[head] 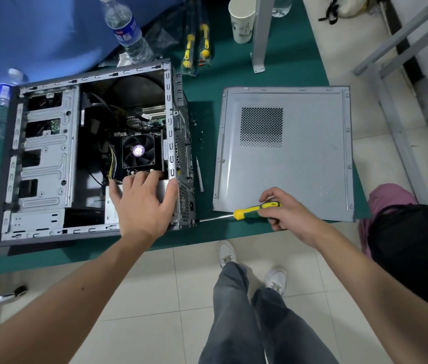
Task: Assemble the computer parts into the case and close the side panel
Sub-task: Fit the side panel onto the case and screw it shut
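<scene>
Left hand [143, 203], fingers spread, is pressing the power supply [111, 206] inside the open computer case [42, 164]; right hand [290, 212] is gripping a yellow-green screwdriver [249, 210] beside the detached side panel [286, 153]. Bottle label [126, 28] writing is illegible.

Green-topped table [273, 74] stood on pale tiled floor [155, 285], with a grey metal post [260, 35] rising from the tabletop, a grey metal frame [391, 74] at right, and blue fabric [36, 30] covering the far left.
</scene>
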Tool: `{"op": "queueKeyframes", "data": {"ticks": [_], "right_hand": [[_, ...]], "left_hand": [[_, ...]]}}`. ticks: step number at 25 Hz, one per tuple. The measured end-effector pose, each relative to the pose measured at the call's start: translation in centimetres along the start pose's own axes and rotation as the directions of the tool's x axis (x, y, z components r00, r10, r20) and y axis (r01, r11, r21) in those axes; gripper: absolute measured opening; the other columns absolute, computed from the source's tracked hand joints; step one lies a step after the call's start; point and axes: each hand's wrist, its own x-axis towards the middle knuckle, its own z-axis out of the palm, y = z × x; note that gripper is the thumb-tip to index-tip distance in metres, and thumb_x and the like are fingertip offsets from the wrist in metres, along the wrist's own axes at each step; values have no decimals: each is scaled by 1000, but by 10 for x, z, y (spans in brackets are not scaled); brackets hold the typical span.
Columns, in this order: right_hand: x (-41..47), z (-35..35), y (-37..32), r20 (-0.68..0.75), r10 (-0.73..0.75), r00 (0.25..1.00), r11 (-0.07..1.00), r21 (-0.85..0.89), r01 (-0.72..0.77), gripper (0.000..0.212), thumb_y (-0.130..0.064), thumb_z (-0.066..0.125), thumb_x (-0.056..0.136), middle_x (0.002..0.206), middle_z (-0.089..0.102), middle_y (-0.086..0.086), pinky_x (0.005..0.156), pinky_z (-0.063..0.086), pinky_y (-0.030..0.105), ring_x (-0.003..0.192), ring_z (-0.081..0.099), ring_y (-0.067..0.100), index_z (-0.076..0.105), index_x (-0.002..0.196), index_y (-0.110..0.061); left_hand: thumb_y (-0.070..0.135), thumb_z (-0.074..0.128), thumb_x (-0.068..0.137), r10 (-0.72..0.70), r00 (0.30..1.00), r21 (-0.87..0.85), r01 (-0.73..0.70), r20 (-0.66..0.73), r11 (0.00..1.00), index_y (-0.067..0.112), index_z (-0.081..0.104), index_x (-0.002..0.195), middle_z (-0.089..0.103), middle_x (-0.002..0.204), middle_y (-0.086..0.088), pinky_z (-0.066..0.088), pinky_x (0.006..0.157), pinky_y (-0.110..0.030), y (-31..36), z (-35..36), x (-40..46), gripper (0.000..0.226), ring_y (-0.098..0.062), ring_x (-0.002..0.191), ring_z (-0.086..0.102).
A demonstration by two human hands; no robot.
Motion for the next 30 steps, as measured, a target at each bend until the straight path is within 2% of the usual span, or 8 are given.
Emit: {"op": "queueKeyframes", "data": {"ticks": [5,8,10,13,18,23,27,30], "right_hand": [[0,7,6,-76,91,993,951,-289,-109,45,-51,49,96,68,65,5,51,42,26,49,51,13,64,90,-9],[-3,-1,10,13,34,999,995,-95,-32,12,-26,63,91,89,58,7,61,48,29,62,53,13,60,100,-18],[-6,-2,11,-9,-2,1000,999,-54,1,14,-28,66,91,84,65,10,56,49,28,55,54,12,62,96,-16],[-3,4,11,-98,61,993,959,-270,-86,50,-55,49,94,65,69,5,50,43,27,45,48,13,64,84,-8],[-3,-1,13,-28,-49,998,999,-14,49,11,-16,67,90,91,60,5,55,48,23,56,54,8,59,98,-18],[1,1,9,-70,62,996,948,-308,-81,40,-54,51,95,64,65,2,46,42,23,46,52,10,65,87,-17],[0,0,12,16,-33,999,999,2,33,5,-19,62,93,81,53,3,57,44,27,57,47,14,62,98,-20],[0,2,14,-52,-69,996,994,75,73,3,-20,67,91,70,56,5,50,47,26,50,50,14,67,91,-17]], "left_hand": [[63,24,93,-1,1000,-4,1,-3,1000,24,62,110,61,109,1,14,115,-57,1,-1,1,57,-26,115,47],[62,25,94,3,1000,-12,-3,-15,1000,24,62,109,61,107,1,15,115,-58,1,-1,1,55,-26,113,48],[62,26,94,3,1000,-11,-4,-18,1000,24,62,109,61,107,1,15,115,-58,1,0,0,55,-26,113,48],[62,27,94,-1,1000,-17,0,-28,1000,24,63,110,62,106,1,14,115,-56,1,1,1,55,-26,113,48],[63,27,94,-1,1000,-14,1,-31,1000,24,63,109,61,105,1,16,115,-57,1,1,0,55,-27,112,49],[63,27,94,-2,1000,-5,2,-24,1000,24,62,108,62,105,2,16,115,-57,0,1,1,54,-26,111,49],[62,27,94,-3,1000,-8,3,-19,1000,25,62,108,62,104,2,16,114,-57,2,1,1,53,-26,111,49],[62,27,94,-3,1000,-13,2,-21,1000,24,62,107,62,103,3,16,114,-57,1,1,1,53,-26,110,49]]}}
